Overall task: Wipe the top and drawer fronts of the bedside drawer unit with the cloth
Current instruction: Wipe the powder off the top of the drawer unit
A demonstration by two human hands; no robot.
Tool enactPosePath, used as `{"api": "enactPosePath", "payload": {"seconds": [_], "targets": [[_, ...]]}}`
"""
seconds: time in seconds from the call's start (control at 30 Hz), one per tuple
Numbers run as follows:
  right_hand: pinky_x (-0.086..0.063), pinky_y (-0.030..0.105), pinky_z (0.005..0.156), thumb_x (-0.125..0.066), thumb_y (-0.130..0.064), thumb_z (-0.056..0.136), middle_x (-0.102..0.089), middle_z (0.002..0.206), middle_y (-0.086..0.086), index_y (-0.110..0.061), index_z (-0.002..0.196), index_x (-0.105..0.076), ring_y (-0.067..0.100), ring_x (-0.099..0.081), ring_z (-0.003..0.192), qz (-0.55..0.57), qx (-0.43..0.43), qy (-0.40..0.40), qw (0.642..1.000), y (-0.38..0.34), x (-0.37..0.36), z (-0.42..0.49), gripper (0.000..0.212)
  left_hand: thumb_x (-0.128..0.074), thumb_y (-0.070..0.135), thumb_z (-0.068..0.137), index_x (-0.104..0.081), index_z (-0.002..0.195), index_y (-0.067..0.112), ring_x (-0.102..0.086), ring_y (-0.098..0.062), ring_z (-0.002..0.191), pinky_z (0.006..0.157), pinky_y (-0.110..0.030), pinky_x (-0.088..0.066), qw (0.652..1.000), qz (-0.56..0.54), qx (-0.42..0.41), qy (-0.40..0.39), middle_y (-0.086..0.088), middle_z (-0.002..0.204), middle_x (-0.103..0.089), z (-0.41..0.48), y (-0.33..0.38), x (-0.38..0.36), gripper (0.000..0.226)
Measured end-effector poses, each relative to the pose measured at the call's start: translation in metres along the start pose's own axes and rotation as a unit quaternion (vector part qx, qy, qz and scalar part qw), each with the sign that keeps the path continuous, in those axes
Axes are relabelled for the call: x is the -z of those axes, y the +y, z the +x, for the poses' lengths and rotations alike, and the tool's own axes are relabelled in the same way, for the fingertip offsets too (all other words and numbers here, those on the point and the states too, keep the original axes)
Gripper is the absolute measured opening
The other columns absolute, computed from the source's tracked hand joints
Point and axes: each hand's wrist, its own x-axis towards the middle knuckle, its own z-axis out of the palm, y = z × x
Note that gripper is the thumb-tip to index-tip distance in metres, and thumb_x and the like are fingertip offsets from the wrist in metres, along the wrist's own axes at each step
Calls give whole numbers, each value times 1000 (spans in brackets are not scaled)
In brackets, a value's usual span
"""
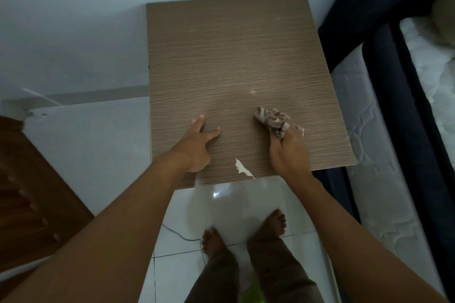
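The bedside drawer unit [234,56] fills the middle of the head view; only its brown wood-grain top shows, and the drawer fronts are hidden below its near edge. A chip of veneer is gone near the front edge, leaving a pale patch [242,168]. My left hand [198,144] rests flat on the top near the front left, fingers spread, holding nothing. My right hand [288,152] is near the front right, gripping a bunched brown-and-white patterned cloth [272,119] pressed against the top.
A mattress on a dark bed frame [384,110] butts against the unit's right side. The pale wall [73,32] runs behind and to the left. A brown wooden door [32,192] stands at lower left. My bare feet and a thin cable [182,236] are on the white tiled floor.
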Motion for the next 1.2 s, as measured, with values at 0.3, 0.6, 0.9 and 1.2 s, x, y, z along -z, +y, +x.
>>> {"api": "enactPosePath", "payload": {"seconds": [0.3,0.6,0.9,1.2], "targets": [[-20,48,118,-38,-34,89,-50,144,11,-17,133,-58,27,-37,140,-97,180,-149,967,-2,-28,-26,51,-39,-13,90,-27,150,30,16,-13,148,117,-32,2,1000,-9,1,-4,7,162,16,-4,3,7,75],[-19,40,119,-49,-24,89,-55,139,10,-15,124,-64,24,-41,137,-68,311,-196,927,4,-39,-75,39,-37,-17,90,-29,150,29,17,-13,148,118,-31,1,1000,-24,0,-11,6,161,19,-3,1,5,76],[-49,39,98,-46,-17,96,-66,122,-4,-20,124,-63,11,-60,116,174,135,-339,915,-13,9,-106,32,-41,-13,90,-28,150,32,18,-12,147,119,-35,2,1000,-24,13,-7,8,161,20,-3,3,2,76],[-43,25,62,-46,-34,92,-65,78,-4,-20,88,-64,10,-58,69,115,-108,107,982,-3,78,-38,23,-50,-5,91,-25,151,33,17,-16,148,121,-39,-3,999,9,36,10,7,161,21,-1,12,-3,74]]}}
